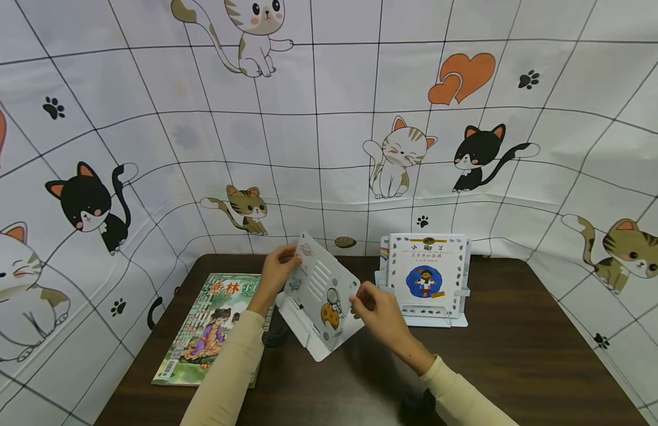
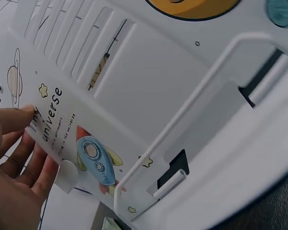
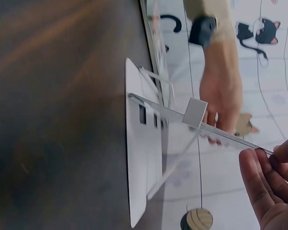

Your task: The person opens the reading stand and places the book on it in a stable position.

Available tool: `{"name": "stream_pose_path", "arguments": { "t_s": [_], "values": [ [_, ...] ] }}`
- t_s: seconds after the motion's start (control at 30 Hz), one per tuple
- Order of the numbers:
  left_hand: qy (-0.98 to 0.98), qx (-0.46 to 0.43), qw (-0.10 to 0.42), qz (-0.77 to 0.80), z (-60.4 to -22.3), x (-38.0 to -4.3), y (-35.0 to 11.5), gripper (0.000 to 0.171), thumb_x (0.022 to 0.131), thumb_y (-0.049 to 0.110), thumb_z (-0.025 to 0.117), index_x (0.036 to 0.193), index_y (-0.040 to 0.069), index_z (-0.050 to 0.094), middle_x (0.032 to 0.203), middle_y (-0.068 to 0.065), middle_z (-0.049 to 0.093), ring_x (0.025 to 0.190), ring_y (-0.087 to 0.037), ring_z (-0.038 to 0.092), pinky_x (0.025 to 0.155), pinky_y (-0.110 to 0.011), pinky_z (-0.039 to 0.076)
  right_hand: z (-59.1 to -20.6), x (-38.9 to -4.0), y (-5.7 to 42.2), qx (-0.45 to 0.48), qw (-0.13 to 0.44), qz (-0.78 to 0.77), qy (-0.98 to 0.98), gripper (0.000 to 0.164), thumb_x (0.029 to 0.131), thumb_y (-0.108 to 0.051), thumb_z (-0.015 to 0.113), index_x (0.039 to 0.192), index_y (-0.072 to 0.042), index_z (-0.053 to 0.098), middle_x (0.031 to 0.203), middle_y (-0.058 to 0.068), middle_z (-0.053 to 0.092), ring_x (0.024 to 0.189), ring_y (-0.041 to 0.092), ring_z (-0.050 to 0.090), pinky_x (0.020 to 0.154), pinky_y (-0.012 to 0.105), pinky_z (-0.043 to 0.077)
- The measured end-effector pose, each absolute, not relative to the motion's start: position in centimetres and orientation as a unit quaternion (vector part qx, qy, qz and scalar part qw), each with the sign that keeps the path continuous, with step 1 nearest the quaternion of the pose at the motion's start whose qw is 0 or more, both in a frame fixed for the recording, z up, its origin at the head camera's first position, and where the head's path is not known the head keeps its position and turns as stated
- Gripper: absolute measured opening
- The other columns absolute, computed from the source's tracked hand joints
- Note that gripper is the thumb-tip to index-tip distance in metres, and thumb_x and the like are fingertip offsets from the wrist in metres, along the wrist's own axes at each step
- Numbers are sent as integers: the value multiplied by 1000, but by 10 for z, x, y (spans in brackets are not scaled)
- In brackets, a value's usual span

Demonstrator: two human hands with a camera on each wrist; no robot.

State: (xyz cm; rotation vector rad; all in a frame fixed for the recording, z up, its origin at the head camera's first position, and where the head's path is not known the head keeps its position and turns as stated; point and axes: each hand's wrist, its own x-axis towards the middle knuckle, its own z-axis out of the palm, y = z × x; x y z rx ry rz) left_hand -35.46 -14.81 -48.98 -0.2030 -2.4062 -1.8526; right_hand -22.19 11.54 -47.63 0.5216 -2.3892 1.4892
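A white book stand (image 1: 318,278) with slots and printed space drawings stands tilted between both hands, its back panel raised above its white base (image 1: 297,322). At the panel's left edge, my left hand (image 1: 276,272) pinches it, thumb on the printed face (image 2: 43,124) beside a blue rocket and the word "universe". My right hand (image 1: 379,310) pinches the opposite edge between thumb and fingers, as the right wrist view shows (image 3: 273,182). A wire page holder (image 2: 182,115) crosses the lower front of the panel. Seen side-on, a prop leg (image 3: 175,165) reaches from panel to base.
A magazine (image 1: 217,331) with a green-and-white cover lies at the left of the dark wooden table (image 1: 521,355). Behind and to the right, another white stand (image 1: 427,322) holds a white book (image 1: 427,260) upright. A cloth with cat drawings (image 1: 339,148) hangs behind the table.
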Motion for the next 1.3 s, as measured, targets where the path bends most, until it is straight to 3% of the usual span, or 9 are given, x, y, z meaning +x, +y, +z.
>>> {"name": "stream_pose_path", "arguments": {
  "t_s": [0.4, 0.67, 1.13, 1.3],
  "values": [
    [-792, -6, 87, -605, -494, -349, -157, 42, 102, 21, 75, 138, 3, 63, 131, -20, 66, 114, -29, 62, 86, -26, 51, -464, -270, 135, 128, 165, 441, -873, 11, 103, -10, 71, 93, -7, 67, 80, 7, 75, 68, 17, 74, 60, 23, 56],
    [-789, 4, 92, -607, -497, -344, -158, 37, 101, 23, 76, 130, 3, 64, 121, -17, 68, 101, -22, 63, 77, -25, 51, -460, -294, 138, 90, 184, 392, -897, 11, 104, -13, 70, 99, -3, 70, 79, 8, 75, 65, 15, 69, 57, 26, 49],
    [-784, 12, 108, -611, -499, -341, -155, 32, 100, 21, 77, 123, 2, 64, 105, -13, 69, 91, -16, 62, 70, -25, 50, -452, -308, 130, 57, 202, 335, -919, 17, 105, -15, 69, 101, 0, 74, 84, 12, 76, 64, 17, 65, 58, 31, 52],
    [-785, 16, 105, -610, -499, -341, -156, 34, 100, 19, 77, 125, 1, 63, 110, -16, 68, 93, -16, 60, 73, -23, 49, -454, -310, 129, 55, 206, 326, -921, 17, 105, -15, 69, 102, 1, 75, 85, 12, 76, 63, 18, 64, 57, 31, 52]
  ]
}}
